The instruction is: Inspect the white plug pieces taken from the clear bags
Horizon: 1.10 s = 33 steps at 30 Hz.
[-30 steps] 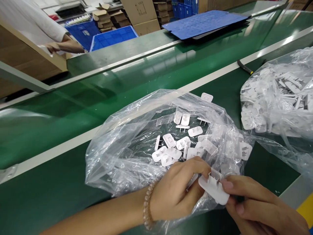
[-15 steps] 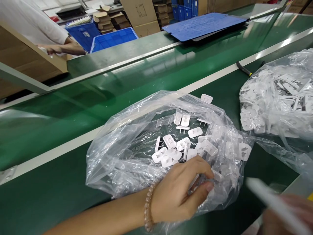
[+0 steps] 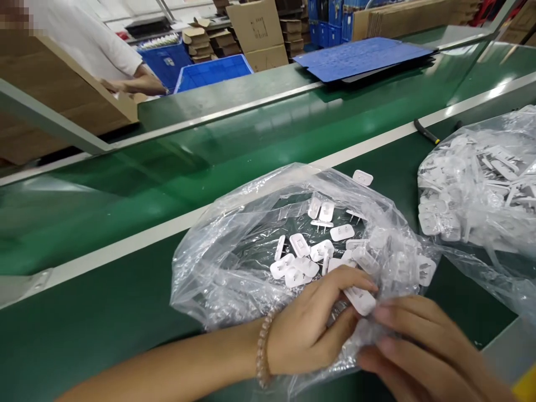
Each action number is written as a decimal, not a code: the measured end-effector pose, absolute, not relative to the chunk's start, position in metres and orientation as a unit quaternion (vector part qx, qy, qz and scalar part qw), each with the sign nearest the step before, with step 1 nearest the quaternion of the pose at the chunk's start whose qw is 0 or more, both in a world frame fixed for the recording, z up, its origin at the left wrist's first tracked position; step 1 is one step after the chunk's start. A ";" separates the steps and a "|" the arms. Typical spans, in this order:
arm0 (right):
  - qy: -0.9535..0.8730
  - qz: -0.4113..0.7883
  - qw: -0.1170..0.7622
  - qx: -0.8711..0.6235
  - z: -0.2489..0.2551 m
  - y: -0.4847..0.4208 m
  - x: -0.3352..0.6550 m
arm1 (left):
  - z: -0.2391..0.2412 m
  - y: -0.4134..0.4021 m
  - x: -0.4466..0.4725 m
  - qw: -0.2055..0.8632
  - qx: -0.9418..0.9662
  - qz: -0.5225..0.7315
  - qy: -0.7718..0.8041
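Observation:
A clear plastic bag (image 3: pixel 226 262) lies open on the green table and holds several small white plug plates (image 3: pixel 301 262) with metal prongs. My left hand (image 3: pixel 310 329), with a bead bracelet on the wrist, rests at the bag's near edge, its fingers pinched on one white plug plate (image 3: pixel 360 300). My right hand (image 3: pixel 422 352) comes in from the lower right, fingers curled and reaching to the same plate. One plate (image 3: pixel 362 177) lies on the bag's far edge.
A second, fuller bag of white plates (image 3: pixel 481 184) sits at right. A black-handled tool (image 3: pixel 425 133) lies near the white belt rail. Beyond the green conveyor (image 3: pixel 167 173) are blue sheets (image 3: pixel 360 56), blue crates, cartons, and a person in white at far left.
My right hand swung away to the right with a plate, blurred, and has come back empty to the plate in my left hand. The view shifted slightly left.

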State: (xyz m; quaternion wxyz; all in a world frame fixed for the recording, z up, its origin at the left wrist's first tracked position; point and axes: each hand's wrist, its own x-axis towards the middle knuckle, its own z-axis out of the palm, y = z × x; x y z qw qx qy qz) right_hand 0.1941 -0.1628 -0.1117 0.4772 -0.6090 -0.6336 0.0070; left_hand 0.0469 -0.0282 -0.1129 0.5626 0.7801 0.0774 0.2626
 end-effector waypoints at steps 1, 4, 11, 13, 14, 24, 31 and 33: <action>-0.656 -0.014 0.448 -0.607 -0.109 -0.160 0.192 | -0.113 -0.028 0.046 0.566 0.777 0.263 0.080; -0.693 -0.013 0.416 -0.589 -0.108 -0.153 0.191 | -0.115 -0.028 0.046 0.605 0.750 0.250 0.098; -0.689 0.097 0.453 -0.557 -0.114 -0.147 0.200 | -0.116 -0.028 0.048 0.600 0.750 0.261 0.100; -0.708 0.092 0.427 -0.556 -0.115 -0.146 0.200 | -0.115 -0.029 0.048 0.599 0.748 0.262 0.112; -0.717 0.087 0.412 -0.556 -0.115 -0.145 0.200 | -0.116 -0.029 0.047 0.599 0.748 0.260 0.120; -0.681 0.111 0.432 -0.581 -0.105 -0.142 0.197 | -0.112 -0.034 0.041 0.621 0.736 0.264 0.060; -0.691 0.083 0.442 -0.565 -0.109 -0.145 0.198 | -0.122 -0.041 0.045 0.594 0.710 0.376 0.040; -0.697 0.066 0.436 -0.565 -0.110 -0.146 0.198 | -0.123 -0.039 0.046 0.582 0.718 0.380 0.022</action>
